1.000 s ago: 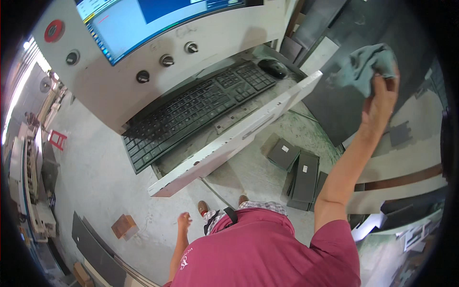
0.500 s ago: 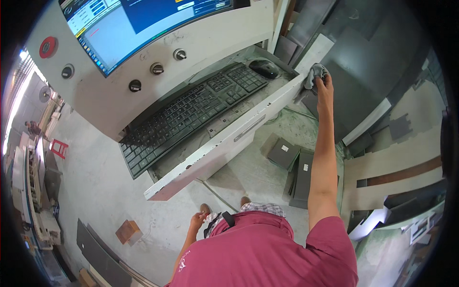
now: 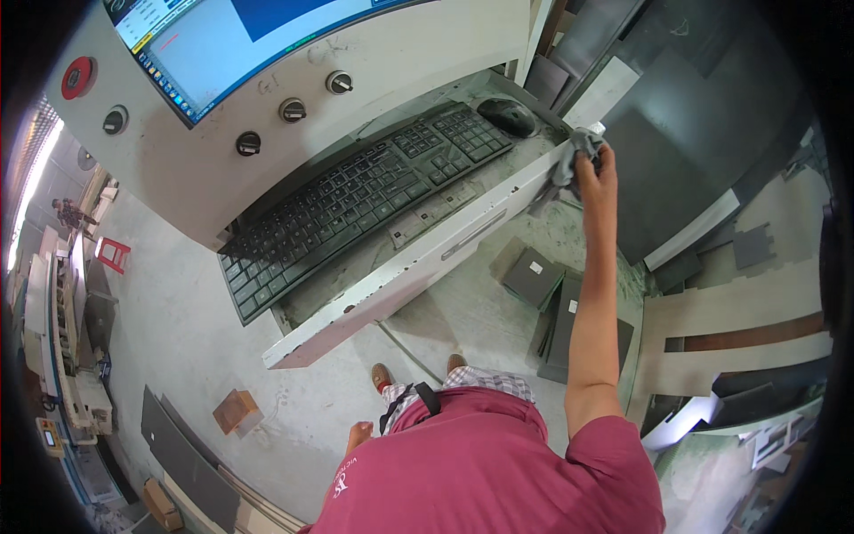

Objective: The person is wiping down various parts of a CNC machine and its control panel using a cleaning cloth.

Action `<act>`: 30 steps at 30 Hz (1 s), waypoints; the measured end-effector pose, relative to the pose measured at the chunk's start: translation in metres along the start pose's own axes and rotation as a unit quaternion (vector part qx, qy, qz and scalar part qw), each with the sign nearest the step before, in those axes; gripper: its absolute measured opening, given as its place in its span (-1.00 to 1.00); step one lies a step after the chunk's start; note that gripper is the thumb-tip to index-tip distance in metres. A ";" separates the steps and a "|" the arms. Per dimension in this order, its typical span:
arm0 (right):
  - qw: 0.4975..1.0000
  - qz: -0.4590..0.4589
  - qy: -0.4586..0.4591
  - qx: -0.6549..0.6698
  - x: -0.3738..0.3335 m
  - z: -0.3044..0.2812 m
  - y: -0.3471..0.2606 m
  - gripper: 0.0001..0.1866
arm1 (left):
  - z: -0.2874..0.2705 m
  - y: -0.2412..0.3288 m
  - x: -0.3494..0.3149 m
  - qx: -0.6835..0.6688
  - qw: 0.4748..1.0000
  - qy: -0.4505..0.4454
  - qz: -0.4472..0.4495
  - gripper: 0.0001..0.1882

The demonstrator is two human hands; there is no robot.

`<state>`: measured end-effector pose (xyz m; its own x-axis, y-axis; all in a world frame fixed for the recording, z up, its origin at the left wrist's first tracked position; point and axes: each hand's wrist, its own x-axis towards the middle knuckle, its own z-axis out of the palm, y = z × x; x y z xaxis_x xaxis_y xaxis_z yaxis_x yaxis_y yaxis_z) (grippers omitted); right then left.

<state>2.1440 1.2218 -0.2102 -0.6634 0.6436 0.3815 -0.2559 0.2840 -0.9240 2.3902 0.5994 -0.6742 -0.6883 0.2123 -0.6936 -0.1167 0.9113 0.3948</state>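
My right hand, its arm stretched forward, grips a crumpled grey rag. The rag lies against the right end of the pale drawer front, which has chipped, dirty edges. Behind that front, a black keyboard and a black mouse rest in the dusty keyboard drawer. Low beside my waist hangs my left hand, partly hidden by my shirt. Its fingers look curled, with nothing visible in them.
Above the drawer, a grey machine panel carries a lit screen, black knobs and a red button. Dark panels lie stacked on the floor to the right. A wooden block and a red stool stand leftward.
My right hand and the rag have shifted slightly toward me along the drawer's right end. My left hand has dropped back closer to my body. The view has tilted slightly.
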 end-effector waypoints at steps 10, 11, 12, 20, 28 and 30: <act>0.992 0.036 -0.119 0.019 -0.117 0.063 -0.070 -0.58 | -0.091 0.146 0.068 -0.207 0.970 0.108 0.062 -0.60; 0.989 0.041 -0.140 0.024 -0.127 0.066 -0.082 -0.58 | -0.095 0.159 0.069 -0.233 0.964 0.109 0.066 -0.58; 0.985 0.036 -0.167 -0.031 -0.137 0.072 -0.092 -0.57 | -0.096 0.165 0.068 -0.199 0.967 0.142 0.068 -0.59; 0.902 -0.231 -0.338 -0.137 -0.203 0.118 -0.111 -0.47 | -0.053 0.136 0.032 -0.254 0.955 0.146 -0.031 -0.58; 0.813 -0.325 -0.481 -0.034 -0.273 0.175 -0.128 -0.40 | 0.031 0.053 -0.011 -0.299 0.925 0.149 -0.182 -0.61; 0.781 -0.324 -0.532 -0.040 -0.283 0.178 -0.128 -0.42 | 0.040 0.049 -0.010 -0.309 0.921 0.145 -0.187 -0.61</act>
<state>2.2388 0.8769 -0.2043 -0.6326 -0.5973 0.4931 -0.7639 0.3758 -0.5247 2.4200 0.6559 -0.6720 -0.6694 -0.2604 -0.6957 -0.7078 0.5081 0.4908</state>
